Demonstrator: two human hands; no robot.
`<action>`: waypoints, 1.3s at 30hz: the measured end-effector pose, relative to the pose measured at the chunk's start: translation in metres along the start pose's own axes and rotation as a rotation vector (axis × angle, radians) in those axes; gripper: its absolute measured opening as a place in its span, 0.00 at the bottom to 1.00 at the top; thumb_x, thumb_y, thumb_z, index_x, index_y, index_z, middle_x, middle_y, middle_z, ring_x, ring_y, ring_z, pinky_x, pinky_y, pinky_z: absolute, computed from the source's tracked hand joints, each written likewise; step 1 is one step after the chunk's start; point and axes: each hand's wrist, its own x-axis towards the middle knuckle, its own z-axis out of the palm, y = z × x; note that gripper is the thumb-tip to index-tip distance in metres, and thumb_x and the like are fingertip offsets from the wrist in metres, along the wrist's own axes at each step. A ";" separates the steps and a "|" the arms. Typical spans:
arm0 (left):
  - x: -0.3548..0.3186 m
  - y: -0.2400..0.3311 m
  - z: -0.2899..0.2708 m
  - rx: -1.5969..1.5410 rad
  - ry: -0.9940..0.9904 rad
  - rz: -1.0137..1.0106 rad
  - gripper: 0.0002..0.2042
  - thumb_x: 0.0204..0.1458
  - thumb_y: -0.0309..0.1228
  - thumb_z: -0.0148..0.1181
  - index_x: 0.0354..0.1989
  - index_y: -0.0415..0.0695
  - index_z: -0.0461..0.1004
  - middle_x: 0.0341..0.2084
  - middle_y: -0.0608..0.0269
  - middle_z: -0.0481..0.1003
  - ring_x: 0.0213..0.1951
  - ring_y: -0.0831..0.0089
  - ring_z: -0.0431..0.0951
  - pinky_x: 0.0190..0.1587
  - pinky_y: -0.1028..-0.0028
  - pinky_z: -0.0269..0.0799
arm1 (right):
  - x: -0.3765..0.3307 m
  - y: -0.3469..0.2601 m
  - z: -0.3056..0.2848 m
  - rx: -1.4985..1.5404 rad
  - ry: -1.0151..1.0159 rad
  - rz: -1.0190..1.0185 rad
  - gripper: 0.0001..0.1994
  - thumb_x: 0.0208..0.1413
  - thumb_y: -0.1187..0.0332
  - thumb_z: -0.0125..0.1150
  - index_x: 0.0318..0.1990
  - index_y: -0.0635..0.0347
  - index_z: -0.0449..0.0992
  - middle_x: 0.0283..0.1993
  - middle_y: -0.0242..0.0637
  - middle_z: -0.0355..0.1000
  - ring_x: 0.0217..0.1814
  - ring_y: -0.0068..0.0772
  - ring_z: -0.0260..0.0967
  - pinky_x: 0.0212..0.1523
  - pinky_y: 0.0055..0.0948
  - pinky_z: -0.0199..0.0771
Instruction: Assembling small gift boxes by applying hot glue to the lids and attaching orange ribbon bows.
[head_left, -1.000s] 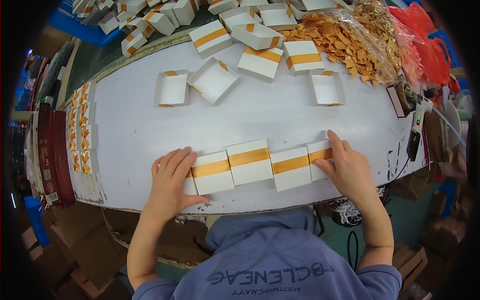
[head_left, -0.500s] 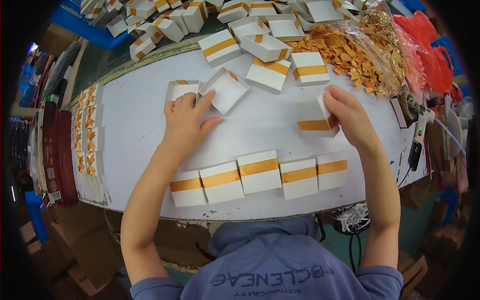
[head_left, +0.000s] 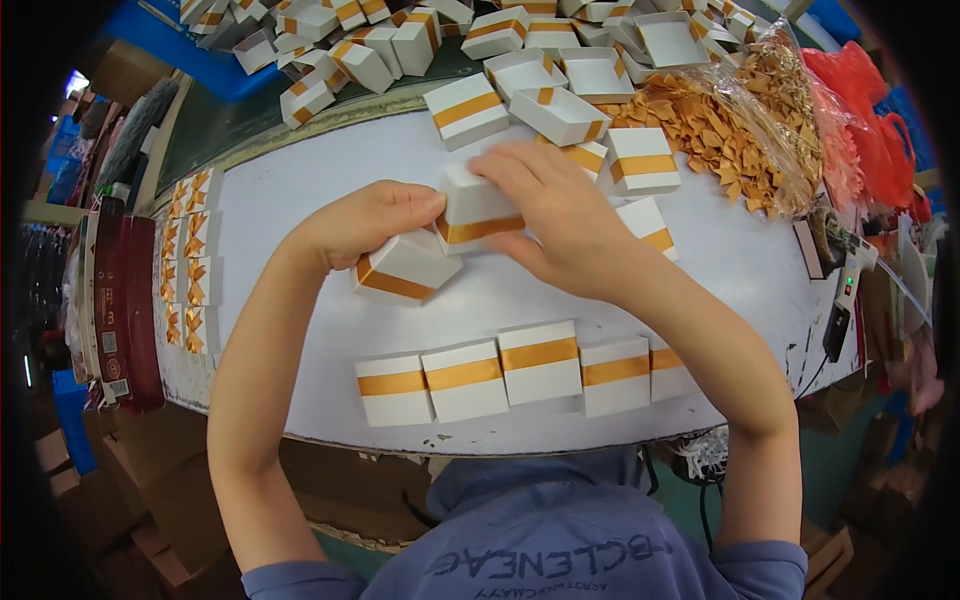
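My left hand [head_left: 375,215] is closed on a white box lid with a gold ribbon band [head_left: 408,266], tilted just above the table, its thumb against a second piece. That second piece is a white gold-banded box lid [head_left: 478,207], gripped by my right hand [head_left: 560,215], which is slightly blurred. The two pieces touch or overlap at their edges; I cannot tell exactly how they meet. Right of my right hand lies another white box with a gold band [head_left: 650,226], partly covered by the hand. Nearer to me, a row of several gold-banded white boxes [head_left: 540,362] stands on the table.
Small boxes with gold bows [head_left: 187,265] line the table's left side. Loose gold bows [head_left: 735,150] spill from a clear bag at the far right, beside a red plastic bag [head_left: 890,150]. Many white boxes [head_left: 365,60] are heaped at the back. A power strip [head_left: 845,290] hangs at the right edge.
My right hand has put its box on the table and moved left to grip a lid. My left hand has lifted and turned a piece over. The view has shifted slightly.
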 end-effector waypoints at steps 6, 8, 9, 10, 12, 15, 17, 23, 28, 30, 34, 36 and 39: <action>-0.013 -0.047 -0.025 -0.344 0.490 -0.076 0.19 0.55 0.46 0.47 0.43 0.43 0.71 0.23 0.69 0.69 0.27 0.82 0.68 0.31 0.81 0.67 | 0.016 0.008 0.012 0.291 -0.232 0.633 0.19 0.52 0.57 0.55 0.42 0.66 0.67 0.31 0.47 0.72 0.34 0.44 0.69 0.35 0.35 0.69; -0.021 -0.068 -0.034 -0.238 0.496 -0.082 0.20 0.53 0.44 0.51 0.46 0.41 0.69 0.31 0.61 0.70 0.37 0.74 0.70 0.43 0.75 0.66 | 0.020 0.003 0.013 0.174 -0.354 0.669 0.20 0.49 0.58 0.58 0.41 0.66 0.67 0.34 0.47 0.71 0.35 0.42 0.69 0.35 0.34 0.69; -0.027 -0.071 -0.026 0.111 0.723 0.053 0.21 0.51 0.44 0.53 0.48 0.40 0.67 0.37 0.57 0.69 0.42 0.69 0.67 0.48 0.72 0.63 | 0.017 0.003 0.014 0.175 -0.354 0.669 0.20 0.49 0.58 0.58 0.41 0.66 0.67 0.34 0.47 0.71 0.35 0.42 0.69 0.35 0.34 0.69; -0.034 -0.074 -0.017 0.470 0.934 0.191 0.24 0.50 0.43 0.56 0.50 0.40 0.66 0.43 0.53 0.67 0.48 0.64 0.65 0.53 0.69 0.59 | 0.013 0.002 0.016 0.060 -0.271 0.466 0.20 0.48 0.58 0.61 0.41 0.66 0.67 0.36 0.46 0.70 0.35 0.40 0.68 0.35 0.33 0.69; -0.046 -0.067 0.003 0.661 0.896 0.270 0.28 0.45 0.43 0.60 0.53 0.39 0.63 0.51 0.49 0.62 0.54 0.57 0.59 0.56 0.65 0.56 | 0.009 0.004 0.019 -0.056 -0.188 0.267 0.21 0.47 0.59 0.63 0.41 0.66 0.66 0.38 0.44 0.69 0.35 0.37 0.68 0.36 0.32 0.69; -0.054 -0.055 0.019 0.928 0.617 0.289 0.31 0.45 0.46 0.59 0.54 0.40 0.62 0.46 0.52 0.66 0.50 0.56 0.64 0.51 0.63 0.62 | 0.013 0.000 0.021 -0.206 -0.182 -0.177 0.22 0.43 0.59 0.65 0.41 0.64 0.66 0.44 0.45 0.66 0.41 0.42 0.67 0.39 0.34 0.69; -0.057 -0.046 0.016 0.949 0.604 0.088 0.29 0.48 0.43 0.58 0.55 0.39 0.60 0.41 0.53 0.70 0.43 0.58 0.68 0.45 0.64 0.65 | 0.018 -0.012 0.020 -0.244 -0.484 0.112 0.23 0.40 0.59 0.67 0.40 0.63 0.66 0.49 0.48 0.64 0.48 0.47 0.64 0.44 0.35 0.68; -0.062 -0.044 0.009 0.547 0.687 -0.354 0.27 0.52 0.43 0.54 0.56 0.38 0.59 0.22 0.54 0.74 0.25 0.62 0.75 0.28 0.66 0.70 | -0.007 -0.011 -0.003 -0.050 -0.235 0.120 0.28 0.35 0.62 0.70 0.45 0.61 0.65 0.52 0.51 0.63 0.53 0.51 0.62 0.50 0.38 0.64; -0.078 -0.056 -0.007 0.575 0.805 -0.258 0.30 0.49 0.41 0.58 0.59 0.43 0.57 0.36 0.49 0.74 0.31 0.62 0.76 0.33 0.66 0.71 | -0.054 0.022 -0.079 -0.126 -0.405 0.305 0.32 0.29 0.69 0.72 0.47 0.59 0.65 0.55 0.47 0.61 0.56 0.50 0.59 0.54 0.37 0.62; -0.085 -0.057 -0.006 1.144 0.657 0.540 0.33 0.46 0.37 0.61 0.61 0.47 0.55 0.46 0.50 0.68 0.40 0.59 0.73 0.41 0.66 0.70 | -0.064 0.028 -0.082 -0.267 -0.475 0.240 0.34 0.26 0.69 0.73 0.47 0.60 0.65 0.55 0.45 0.61 0.56 0.48 0.58 0.52 0.37 0.62; -0.081 -0.067 0.012 1.017 0.414 0.426 0.35 0.42 0.39 0.64 0.61 0.52 0.56 0.51 0.48 0.62 0.39 0.55 0.73 0.43 0.66 0.70 | -0.061 0.023 -0.072 -0.430 -0.474 0.334 0.33 0.29 0.65 0.73 0.47 0.62 0.65 0.49 0.44 0.65 0.49 0.46 0.63 0.44 0.37 0.66; -0.079 -0.064 0.016 0.717 0.616 0.104 0.31 0.44 0.41 0.62 0.57 0.46 0.61 0.45 0.47 0.66 0.37 0.53 0.73 0.41 0.65 0.70 | -0.050 0.018 -0.061 -0.534 -0.434 0.502 0.28 0.39 0.56 0.67 0.44 0.64 0.65 0.36 0.44 0.70 0.37 0.45 0.68 0.33 0.39 0.68; -0.069 -0.070 0.014 0.733 0.822 -0.055 0.26 0.46 0.43 0.60 0.48 0.38 0.65 0.41 0.48 0.68 0.35 0.54 0.73 0.36 0.64 0.71 | -0.036 0.026 -0.042 -0.420 -0.440 0.639 0.24 0.48 0.48 0.58 0.36 0.64 0.67 0.24 0.44 0.70 0.27 0.46 0.69 0.27 0.41 0.67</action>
